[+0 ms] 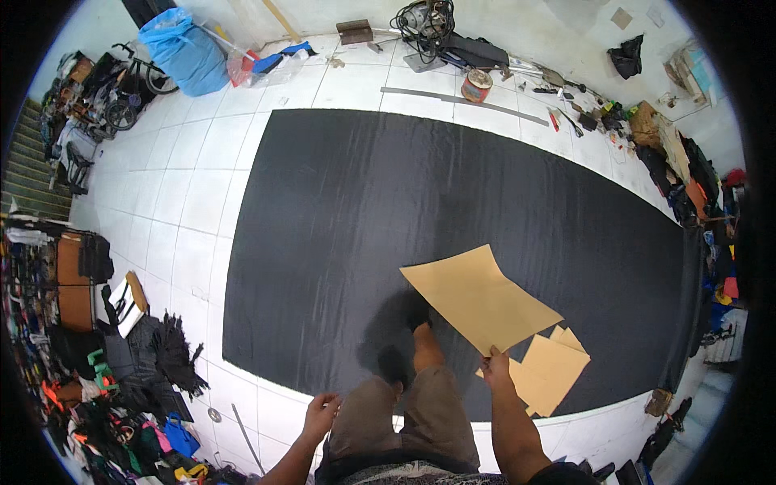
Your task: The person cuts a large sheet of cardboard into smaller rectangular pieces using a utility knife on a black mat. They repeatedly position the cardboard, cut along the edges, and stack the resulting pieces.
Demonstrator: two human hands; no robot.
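A large sheet of tan cardboard point(481, 295) hangs from my right hand point(495, 365), whose fingers pinch its near edge. The sheet bends slightly and is held over a wide piece of black fabric point(323, 210) spread on the floor. Beside my right forearm, several smaller tan cardboard pieces point(558, 368) lie overlapping on the fabric. My left hand point(323, 411) is by my left thigh, its fingers curled; whether anything is in them is hidden. One of my feet stands on the black fabric, partly behind the sheet.
White floor tiles point(186, 194) surround the fabric. Beyond its far edge lie a long metal strip point(461, 101), a round tin point(477, 85) and scattered tools. A blue bag point(184, 52) stands far left. Piled cloth scraps point(121, 428) fill the near left; the fabric's right end looks rolled.
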